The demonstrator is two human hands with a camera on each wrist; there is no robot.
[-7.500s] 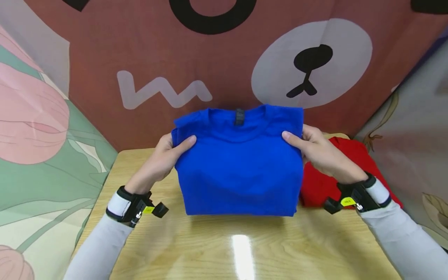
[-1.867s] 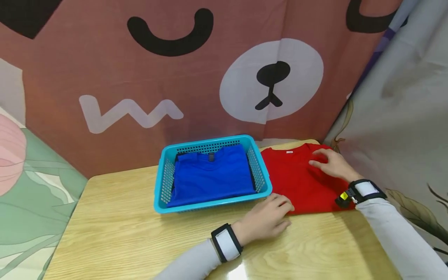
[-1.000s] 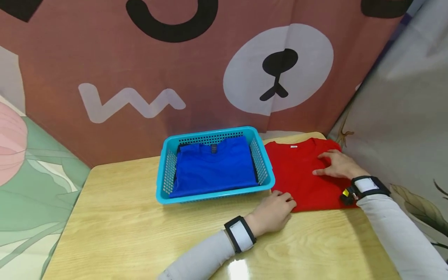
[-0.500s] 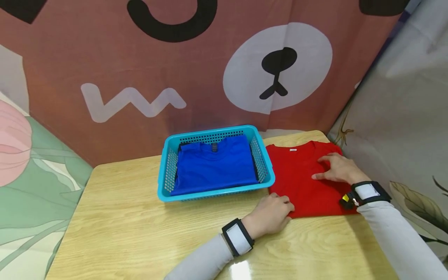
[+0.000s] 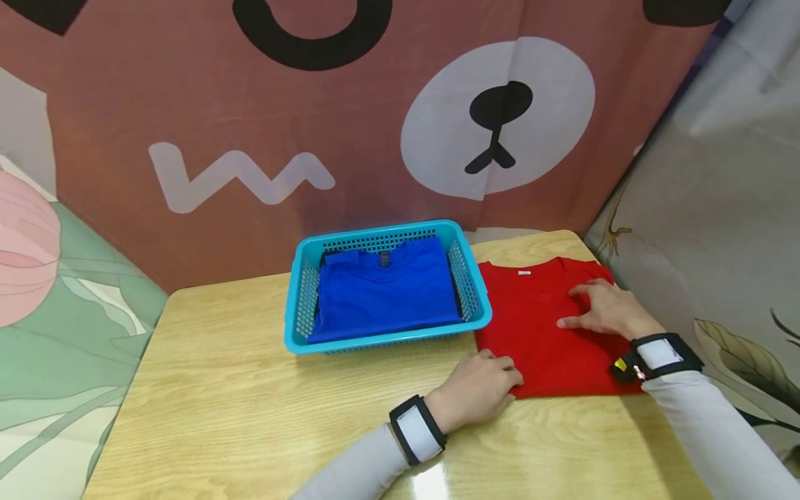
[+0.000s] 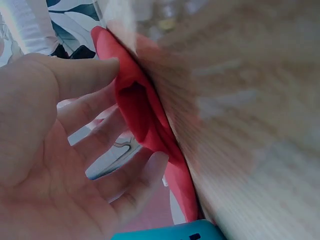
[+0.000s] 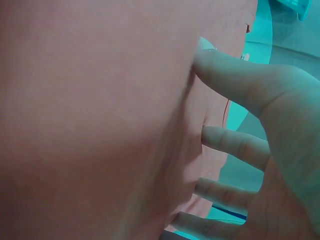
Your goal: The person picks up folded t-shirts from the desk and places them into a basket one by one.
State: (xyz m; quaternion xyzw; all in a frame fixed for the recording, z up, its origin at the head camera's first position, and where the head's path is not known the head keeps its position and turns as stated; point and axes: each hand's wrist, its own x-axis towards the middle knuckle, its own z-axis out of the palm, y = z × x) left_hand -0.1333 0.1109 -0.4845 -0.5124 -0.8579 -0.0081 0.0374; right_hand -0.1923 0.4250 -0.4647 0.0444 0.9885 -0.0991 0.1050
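Observation:
A folded red T-shirt (image 5: 539,319) with a small white neck label lies on the table. My left hand (image 5: 478,389) is at its near left corner. In the left wrist view the left thumb and fingertips (image 6: 158,162) touch the shirt's layered edge, thumb and fingers apart. On the shirt's right part my right hand (image 5: 606,310) rests with fingers spread. The right wrist view shows those fingertips (image 7: 212,136) against the cloth, along a shallow crease. Left of the red shirt, a folded blue T-shirt (image 5: 387,295) sits in a turquoise basket (image 5: 387,340).
The basket stands beside the red shirt, close against its left edge. Under both is a light wooden table (image 5: 231,389). A brown cloth backdrop (image 5: 350,125) rises behind the table, and a grey curtain (image 5: 700,208) hangs at the right.
Earlier both hands held up the blue T-shirt; it now lies in the basket. Both hands have since come to the red T-shirt, where they have barely moved during the last second.

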